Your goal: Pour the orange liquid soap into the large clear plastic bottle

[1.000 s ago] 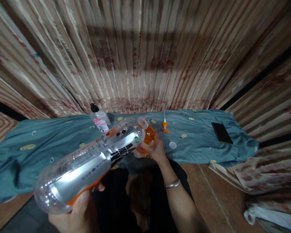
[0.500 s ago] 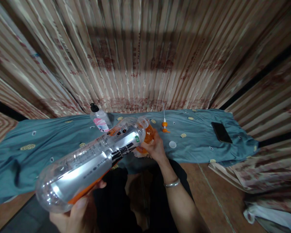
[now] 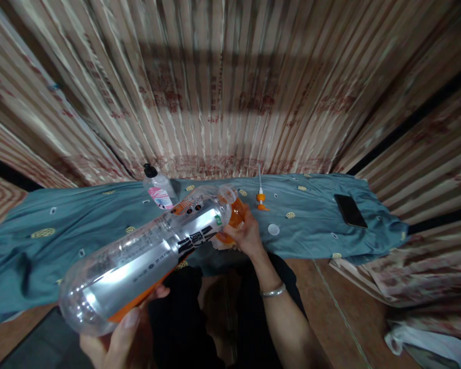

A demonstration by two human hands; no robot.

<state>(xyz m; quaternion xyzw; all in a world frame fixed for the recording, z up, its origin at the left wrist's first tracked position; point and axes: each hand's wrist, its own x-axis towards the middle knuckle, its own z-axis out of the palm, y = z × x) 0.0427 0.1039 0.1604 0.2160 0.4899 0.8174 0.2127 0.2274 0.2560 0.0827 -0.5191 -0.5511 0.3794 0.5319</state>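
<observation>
My left hand (image 3: 125,330) is closed around the lower part of a large clear plastic bottle (image 3: 146,261) with a silver and orange label. The bottle lies tilted, its neck end up and to the right. My right hand (image 3: 248,233) grips an orange translucent bottle (image 3: 236,212), partly hidden behind the clear bottle's neck. The two bottles meet near their mouths; whether the rims touch I cannot tell. Right of them lies an orange and white pump head (image 3: 261,197) with its tube pointing away. A small round white cap (image 3: 273,229) lies near my right hand.
A clear pump bottle (image 3: 160,190) with a black top and pink label stands at the back left of the cloth-covered table (image 3: 311,236). A black phone (image 3: 350,210) lies at the right. Striped curtains (image 3: 223,92) hang behind and on both sides.
Almost nothing differs. The clear bottle's base has shifted very slightly to the right, and both hands keep their grip.
</observation>
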